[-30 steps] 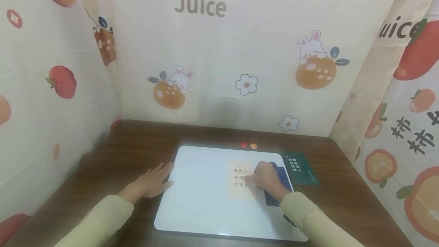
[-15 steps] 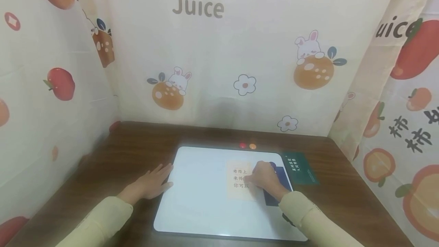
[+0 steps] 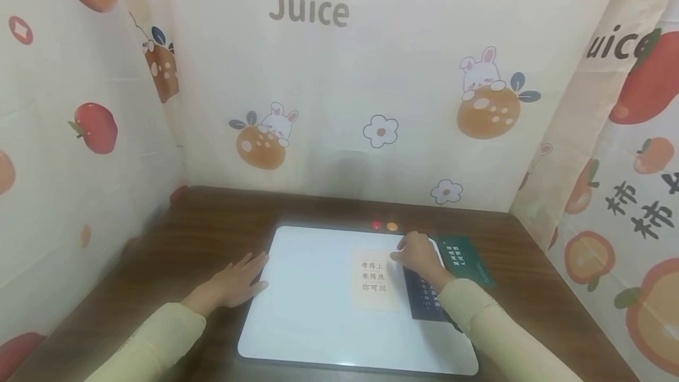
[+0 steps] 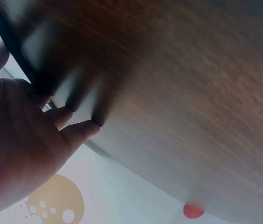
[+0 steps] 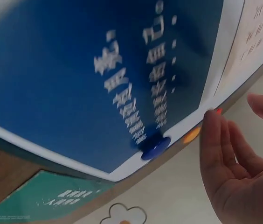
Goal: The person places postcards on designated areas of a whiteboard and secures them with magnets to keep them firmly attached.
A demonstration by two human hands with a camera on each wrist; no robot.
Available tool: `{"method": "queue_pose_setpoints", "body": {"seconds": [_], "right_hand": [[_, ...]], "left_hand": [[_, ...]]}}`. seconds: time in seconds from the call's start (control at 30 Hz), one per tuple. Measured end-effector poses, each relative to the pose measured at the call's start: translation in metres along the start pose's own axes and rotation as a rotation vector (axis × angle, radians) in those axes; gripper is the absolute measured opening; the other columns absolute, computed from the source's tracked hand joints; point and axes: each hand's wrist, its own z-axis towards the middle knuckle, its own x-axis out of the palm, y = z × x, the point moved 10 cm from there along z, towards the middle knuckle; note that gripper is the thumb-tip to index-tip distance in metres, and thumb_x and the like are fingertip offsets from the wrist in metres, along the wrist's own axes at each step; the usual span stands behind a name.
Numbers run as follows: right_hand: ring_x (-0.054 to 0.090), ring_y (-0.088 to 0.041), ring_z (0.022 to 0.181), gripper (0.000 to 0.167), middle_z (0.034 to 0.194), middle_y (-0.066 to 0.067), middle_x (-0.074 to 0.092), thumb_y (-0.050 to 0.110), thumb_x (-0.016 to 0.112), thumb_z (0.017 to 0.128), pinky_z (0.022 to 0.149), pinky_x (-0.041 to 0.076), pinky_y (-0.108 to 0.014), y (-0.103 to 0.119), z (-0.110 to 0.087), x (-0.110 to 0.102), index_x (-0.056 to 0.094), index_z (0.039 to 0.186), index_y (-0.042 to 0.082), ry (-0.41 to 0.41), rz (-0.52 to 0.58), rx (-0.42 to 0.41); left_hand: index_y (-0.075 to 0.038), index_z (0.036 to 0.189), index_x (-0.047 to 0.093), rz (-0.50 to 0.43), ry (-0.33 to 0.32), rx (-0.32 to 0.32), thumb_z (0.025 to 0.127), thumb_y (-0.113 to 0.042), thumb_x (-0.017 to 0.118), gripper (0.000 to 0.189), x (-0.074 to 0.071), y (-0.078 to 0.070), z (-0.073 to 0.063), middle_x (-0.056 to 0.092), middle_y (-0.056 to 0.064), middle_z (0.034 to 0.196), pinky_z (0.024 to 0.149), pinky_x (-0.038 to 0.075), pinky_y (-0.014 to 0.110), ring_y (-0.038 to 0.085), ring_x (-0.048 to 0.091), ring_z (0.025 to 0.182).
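A whiteboard lies on the wooden table. Flat beside its left edge rests my left hand, fingers straight and thumb at the rim; the left wrist view shows the same hand holding nothing. My right hand hovers over the upper right of the board, loosely bent. In the right wrist view that hand has thumb and fingers apart, nothing between them. Left of it lies a cream card with printed characters. Partly under the right arm is a dark blue card, with a round blue magnet at its end.
Beyond the board's far edge sit a red magnet and an orange magnet on the table. A green card lies by the board's right side. Fruit-printed cloth walls the table at the back and both sides.
My right hand has left the cream card and moved up and right, uncovering its characters. More print on the blue card shows. The left hand has stayed put.
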Motion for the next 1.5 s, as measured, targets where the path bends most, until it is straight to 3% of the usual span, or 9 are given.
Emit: {"method": "queue_pose_setpoints", "body": {"seconds": [0.2,0.47,0.7,1.0,1.33,1.5], "right_hand": [[0.066,-0.036,0.089,0.028,0.098,-0.022,0.068,0.013,0.073,0.081,0.076,0.055,-0.045,-0.003,0.017,-0.012,0.069,0.101,-0.006,-0.039,0.042,-0.047],[0.064,-0.030,0.083,0.023,0.093,-0.019,0.067,0.010,0.066,0.084,0.075,0.054,-0.043,-0.022,0.041,-0.008,0.066,0.101,-0.006,-0.013,0.157,-0.014],[0.061,-0.037,0.095,0.030,0.104,-0.024,0.063,0.012,0.060,0.089,0.081,0.052,-0.048,-0.036,0.052,-0.002,0.060,0.110,-0.008,0.012,0.209,0.054],[0.056,-0.043,0.108,0.038,0.116,-0.030,0.058,0.014,0.059,0.091,0.091,0.046,-0.053,-0.029,0.063,-0.003,0.055,0.119,-0.011,0.028,0.264,0.090],[0.060,-0.040,0.100,0.029,0.107,-0.028,0.062,0.007,0.059,0.090,0.085,0.050,-0.049,-0.025,0.073,0.000,0.060,0.110,-0.012,0.008,0.262,0.098],[0.059,-0.041,0.101,0.032,0.109,-0.028,0.061,0.009,0.063,0.089,0.086,0.049,-0.049,-0.029,0.077,0.009,0.058,0.112,-0.012,0.005,0.280,0.131]], "left_hand": [[0.001,0.148,0.027,0.004,-0.003,0.005,0.098,-0.034,0.050,0.065,0.000,0.001,0.003,0.023,0.023,0.153,0.105,0.012,0.068,0.046,0.014,0.140],[0.001,0.148,0.028,-0.011,-0.004,-0.001,0.098,-0.034,0.051,0.065,0.002,0.000,0.001,0.023,0.022,0.153,0.106,0.012,0.067,0.045,0.013,0.140],[0.002,0.148,0.026,-0.002,-0.013,0.029,0.098,-0.038,0.048,0.067,0.002,0.000,0.004,0.022,0.024,0.153,0.106,0.010,0.067,0.046,0.013,0.140],[-0.001,0.150,0.025,0.014,-0.018,0.002,0.099,-0.036,0.048,0.066,0.003,0.005,0.007,0.021,0.019,0.155,0.108,0.011,0.064,0.042,0.011,0.141],[0.000,0.149,0.027,0.006,-0.021,-0.006,0.098,-0.034,0.050,0.065,0.002,0.003,0.003,0.023,0.020,0.154,0.108,0.012,0.065,0.043,0.013,0.141],[-0.001,0.148,0.028,0.000,-0.024,-0.014,0.098,-0.035,0.051,0.065,0.001,0.004,0.000,0.024,0.019,0.154,0.108,0.012,0.065,0.042,0.013,0.141]]}}
